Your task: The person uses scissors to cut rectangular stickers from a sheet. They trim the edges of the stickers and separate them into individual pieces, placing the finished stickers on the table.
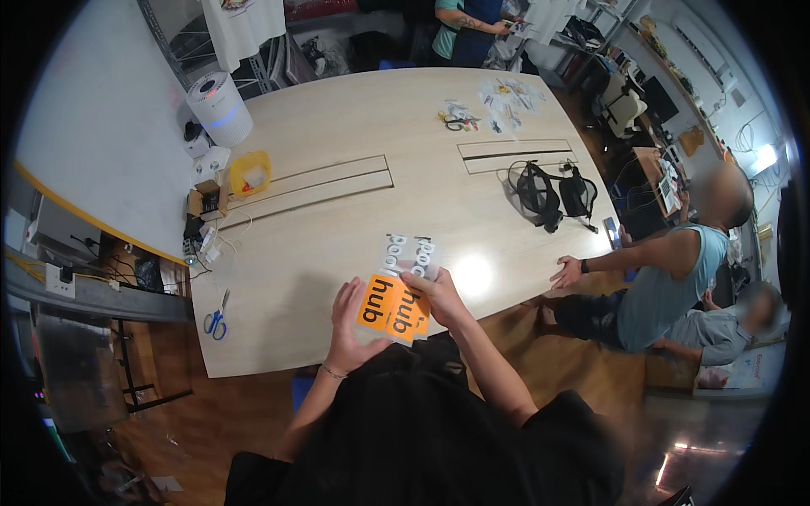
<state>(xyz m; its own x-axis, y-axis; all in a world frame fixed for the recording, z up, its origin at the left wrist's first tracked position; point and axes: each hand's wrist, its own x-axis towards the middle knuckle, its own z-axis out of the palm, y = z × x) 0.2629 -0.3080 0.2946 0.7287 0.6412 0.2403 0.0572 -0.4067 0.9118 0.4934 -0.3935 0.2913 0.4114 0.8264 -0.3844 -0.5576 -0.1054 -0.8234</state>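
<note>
Over the near edge of the table, a few overlapping clear film sheets are held in both hands. They bear orange blocks with dark lettering and white or silver lettering on clear film. My right hand pinches them from the right, thumb on top, its fingers hidden beneath. Along their left side, my left hand cradles the sheets, its thumb at the lower edge. Blue-handled scissors lie on the table to the left of my left hand.
The pale wooden table bears black mesh gear with straps, clear packets, more scissors, a yellow basket and a white air purifier. One person stands right, another behind; a third is across.
</note>
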